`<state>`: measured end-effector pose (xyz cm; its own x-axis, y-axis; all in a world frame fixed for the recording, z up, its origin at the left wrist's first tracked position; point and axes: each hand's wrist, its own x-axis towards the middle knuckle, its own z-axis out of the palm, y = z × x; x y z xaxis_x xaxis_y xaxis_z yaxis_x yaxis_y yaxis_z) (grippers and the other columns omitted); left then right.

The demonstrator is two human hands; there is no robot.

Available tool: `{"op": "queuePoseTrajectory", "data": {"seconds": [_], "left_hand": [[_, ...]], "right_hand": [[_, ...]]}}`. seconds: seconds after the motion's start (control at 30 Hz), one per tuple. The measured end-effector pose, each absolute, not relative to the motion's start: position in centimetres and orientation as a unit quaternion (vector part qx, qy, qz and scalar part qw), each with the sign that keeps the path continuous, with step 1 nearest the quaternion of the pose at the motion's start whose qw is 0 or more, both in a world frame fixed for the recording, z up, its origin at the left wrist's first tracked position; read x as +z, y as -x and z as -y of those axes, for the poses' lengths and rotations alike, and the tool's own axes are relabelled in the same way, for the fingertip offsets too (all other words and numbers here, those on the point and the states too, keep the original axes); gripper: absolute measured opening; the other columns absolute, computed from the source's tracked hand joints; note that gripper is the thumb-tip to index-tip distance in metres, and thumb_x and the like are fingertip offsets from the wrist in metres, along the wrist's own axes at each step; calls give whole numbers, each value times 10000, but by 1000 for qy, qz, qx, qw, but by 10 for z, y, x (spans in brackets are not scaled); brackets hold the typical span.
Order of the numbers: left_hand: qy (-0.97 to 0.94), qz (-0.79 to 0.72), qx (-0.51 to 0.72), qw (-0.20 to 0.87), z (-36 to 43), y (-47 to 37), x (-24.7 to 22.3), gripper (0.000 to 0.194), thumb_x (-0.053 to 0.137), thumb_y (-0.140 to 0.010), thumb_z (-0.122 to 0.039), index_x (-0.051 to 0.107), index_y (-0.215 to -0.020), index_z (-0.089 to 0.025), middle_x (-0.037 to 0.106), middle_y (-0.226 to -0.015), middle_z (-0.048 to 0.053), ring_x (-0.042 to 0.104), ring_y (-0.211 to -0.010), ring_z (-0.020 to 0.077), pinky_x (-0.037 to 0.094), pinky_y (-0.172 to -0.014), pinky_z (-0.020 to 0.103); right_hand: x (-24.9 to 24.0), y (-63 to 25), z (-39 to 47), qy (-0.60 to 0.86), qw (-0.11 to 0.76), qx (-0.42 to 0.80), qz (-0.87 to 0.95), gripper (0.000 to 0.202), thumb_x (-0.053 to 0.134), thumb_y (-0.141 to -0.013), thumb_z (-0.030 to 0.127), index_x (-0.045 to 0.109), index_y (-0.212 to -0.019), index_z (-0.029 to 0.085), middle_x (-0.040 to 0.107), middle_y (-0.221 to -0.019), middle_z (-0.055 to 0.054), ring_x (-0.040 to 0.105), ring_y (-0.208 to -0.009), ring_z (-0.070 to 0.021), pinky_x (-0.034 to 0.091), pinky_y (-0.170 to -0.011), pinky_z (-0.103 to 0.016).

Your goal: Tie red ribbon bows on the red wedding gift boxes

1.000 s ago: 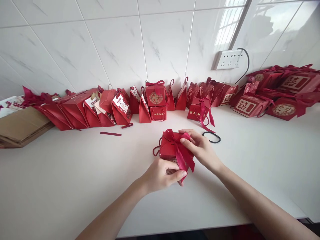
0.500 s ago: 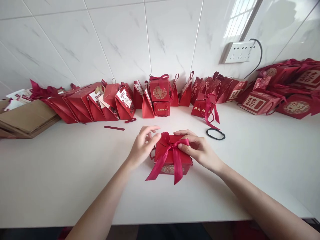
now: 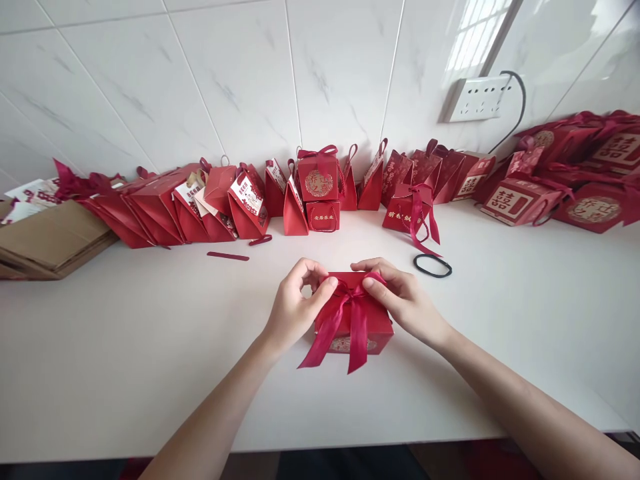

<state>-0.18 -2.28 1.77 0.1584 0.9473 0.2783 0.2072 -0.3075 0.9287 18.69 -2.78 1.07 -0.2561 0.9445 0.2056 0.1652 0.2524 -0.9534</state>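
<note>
In front of me a red gift box (image 3: 379, 333) with a gold round print stands on the white table. A magenta ribbon (image 3: 357, 333) is tied in a bow on its top, and two tails hang down the front. My left hand (image 3: 303, 300) pinches the bow's left loop between thumb and fingers. On the other side my right hand (image 3: 403, 297) has its thumb and fingers closed on the right loop. Both hands rest at the box's upper corners and partly cover the loops.
Red gift boxes (image 3: 163, 207) line the tiled wall, with more stacked at right (image 3: 595, 207). Flat brown cardboard (image 3: 55, 240) lies at left. A black hair tie (image 3: 433, 265) and a dark red strip (image 3: 228, 256) lie on the table (image 3: 125, 347). A power strip (image 3: 479, 99) is on the wall.
My left hand has come down from beside the box and closed on the left loop. The box has shifted slightly right and toward me; my right hand stays at the right loop.
</note>
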Motion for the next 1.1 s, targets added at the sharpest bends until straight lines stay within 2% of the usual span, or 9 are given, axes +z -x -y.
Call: {"op": "queuePoseTrajectory", "data": {"seconds": [0.1,0.2,0.3,0.43,0.57,0.73,0.9,1.03,1.1], "left_hand": [[-668,-442,456,388,23,3,19,163,595,-835,-352,564,-854,-193,549,-758,-14,507,-708,111,417,-654,216],[-677,-449,444,379,22,5,21,229,587,-839,-350,522,-704,-177,496,-656,-28,463,-638,97,384,-614,210],[-671,-452,441,389,22,6,23,327,573,-844,-345,414,-616,-173,410,-590,-43,402,-577,83,340,-556,207],[-669,-438,419,429,24,7,26,358,559,-842,-339,360,-594,-173,342,-563,-49,341,-537,75,294,-513,210],[-652,-443,404,464,25,9,28,357,546,-833,-320,338,-582,-174,320,-544,-47,306,-509,74,259,-485,219],[-627,-443,427,478,23,8,26,356,559,-805,-285,325,-562,-172,303,-538,-46,287,-503,72,252,-481,222],[-600,-475,458,451,23,7,25,356,563,-795,-286,325,-557,-172,287,-541,-45,277,-504,73,230,-477,223],[-595,-500,444,447,23,9,27,364,574,-784,-309,324,-558,-173,265,-540,-47,239,-491,70,186,-467,226],[-607,-499,428,447,23,10,29,365,575,-786,-320,328,-560,-175,272,-533,-48,254,-485,71,201,-467,223]], "right_hand": [[12,-187,29,426,431,459,650,376,487,-872,520,612,-762,183,509,-1186,-80,575,-877,-197,463,-679,-326],[13,-189,29,421,430,474,643,353,494,-875,484,594,-729,179,496,-1198,-73,573,-847,-182,455,-650,-311],[14,-192,30,398,445,475,646,344,519,-870,437,537,-649,173,512,-1174,-68,556,-945,-206,449,-699,-311],[16,-194,30,383,451,474,652,370,502,-882,417,513,-605,172,527,-1140,-72,518,-1039,-231,432,-734,-314],[14,-192,29,381,437,500,643,412,451,-907,409,538,-586,167,539,-1091,-78,504,-1081,-242,404,-836,-344],[14,-196,26,376,426,571,592,295,552,-834,351,506,-606,170,523,-1172,-50,522,-1049,-232,380,-876,-363],[22,-203,24,421,422,530,603,299,592,-813,407,511,-643,175,472,-1261,-60,544,-985,-221,404,-841,-374],[26,-204,24,452,433,449,638,304,626,-782,418,526,-616,184,488,-1193,-89,453,-1162,-281,420,-805,-361],[25,-203,24,450,428,464,631,312,622,-780,428,521,-616,183,491,-1211,-85,467,-1152,-280,419,-826,-370]]}}
